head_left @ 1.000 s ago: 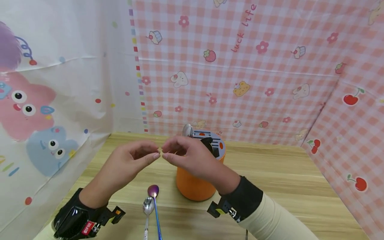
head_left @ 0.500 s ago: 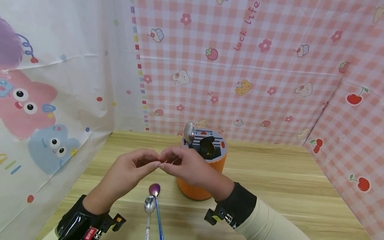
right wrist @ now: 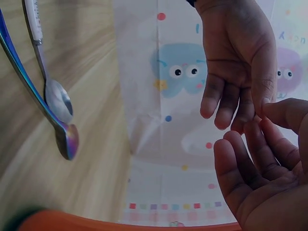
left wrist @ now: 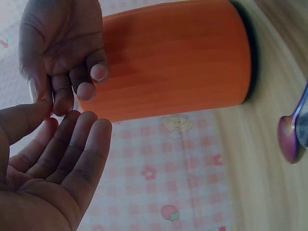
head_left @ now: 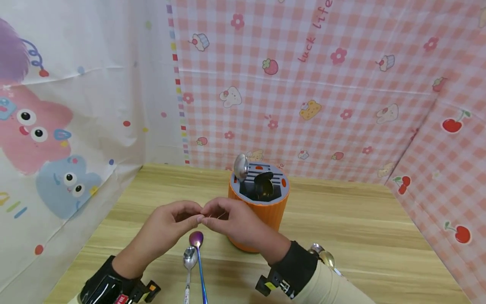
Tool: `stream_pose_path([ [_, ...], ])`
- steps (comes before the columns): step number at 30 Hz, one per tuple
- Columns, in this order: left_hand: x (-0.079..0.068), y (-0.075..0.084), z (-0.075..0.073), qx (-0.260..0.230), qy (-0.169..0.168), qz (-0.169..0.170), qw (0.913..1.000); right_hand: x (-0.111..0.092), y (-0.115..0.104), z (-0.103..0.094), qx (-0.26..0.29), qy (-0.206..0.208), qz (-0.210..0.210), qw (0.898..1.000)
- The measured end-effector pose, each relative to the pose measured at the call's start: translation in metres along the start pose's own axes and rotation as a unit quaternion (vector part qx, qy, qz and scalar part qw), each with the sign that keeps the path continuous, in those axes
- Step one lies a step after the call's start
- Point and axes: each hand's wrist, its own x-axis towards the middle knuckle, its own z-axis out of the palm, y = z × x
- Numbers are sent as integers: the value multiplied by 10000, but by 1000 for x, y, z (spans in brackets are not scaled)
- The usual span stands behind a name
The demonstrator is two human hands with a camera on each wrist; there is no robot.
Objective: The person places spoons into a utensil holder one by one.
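A glossy steel spoon (head_left: 190,256) and, just beside it, an iridescent purple-blue spoon (head_left: 196,239) lie on the wood-grained tabletop (head_left: 353,219). Beyond, the relaxed, loosely curved left hand (head_left: 164,226) and right hand (head_left: 241,221) touch fingertips before a ribbed orange cylinder (head_left: 273,215); pink gingham cloth (head_left: 360,82) hangs behind.

Holder (head_left: 271,213) approx. ctr of tabletop (head_left: 353,223), cloth wall (head_left: 284,84) behind, 2 utensils (head_left: 264,185) in it. L grip (head_left: 163,232) + R grip (head_left: 239,221) before holder. Spoon pair (head_left: 190,258) nearer, front-L; 2nd spoon pair (head_left: 327,259) front-R, partly hidden by R sleeve (head_left: 334,287).
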Motion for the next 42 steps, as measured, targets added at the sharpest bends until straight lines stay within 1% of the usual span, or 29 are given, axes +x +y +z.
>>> stream_pose_path([
  [6,-5,-11,6,-90,-60,-223,9997,-1,13,11,109,27,194,9997],
  [12,-12,-31,15,-337,-128,-541,9979,-1,26,25,405,-17,269,9988],
  [19,-17,-49,26,-94,112,-810,9966,-2,42,40,463,-19,378,9982],
  [25,-23,-57,30,-104,207,-903,9956,-3,52,49,570,-170,500,9970],
  [26,-23,-58,31,-93,217,-874,9959,-3,53,50,582,-202,509,9968],
  [32,-28,-67,36,13,282,-898,9956,-4,63,59,498,-233,535,9971],
  [36,-31,-75,41,11,228,-1086,9938,-7,69,65,482,-251,574,9969],
  [42,-31,-85,50,59,321,-1321,9907,-8,78,73,449,-331,633,9964],
])
